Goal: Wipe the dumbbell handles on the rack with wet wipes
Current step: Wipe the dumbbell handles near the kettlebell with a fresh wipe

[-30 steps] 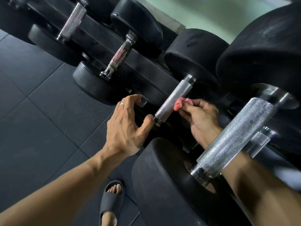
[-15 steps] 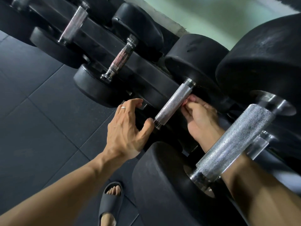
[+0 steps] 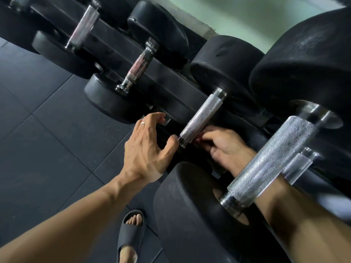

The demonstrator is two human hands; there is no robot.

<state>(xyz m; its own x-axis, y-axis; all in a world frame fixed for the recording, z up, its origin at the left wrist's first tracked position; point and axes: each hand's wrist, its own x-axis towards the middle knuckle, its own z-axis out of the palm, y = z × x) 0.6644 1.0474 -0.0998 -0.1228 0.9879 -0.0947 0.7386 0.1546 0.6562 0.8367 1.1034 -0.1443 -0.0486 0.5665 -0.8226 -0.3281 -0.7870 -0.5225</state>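
A knurled steel dumbbell handle (image 3: 202,116) slants across the middle of the rack. My right hand (image 3: 226,147) reaches under its lower end from behind a nearer, larger handle (image 3: 269,160). Its fingers pinch a pink wet wipe (image 3: 197,139), which is almost hidden against the handle's underside. My left hand (image 3: 148,149), with a ring on it, spreads over the rack beside the handle. Its thumb tip touches the handle's lower collar, and its fingers curve loosely round nothing.
Black rubber dumbbell heads (image 3: 190,211) crowd the rack (image 3: 171,76) on both sides of my hands. Two more dumbbell handles (image 3: 138,67) lie further left along the rack. Dark rubber floor tiles (image 3: 47,130) spread at left, with my foot in a grey slide (image 3: 131,230) below.
My right hand has slid the pink wipe down along the handle, from its upper middle to the lower end, and tucked it underneath. My left hand has stayed in place.
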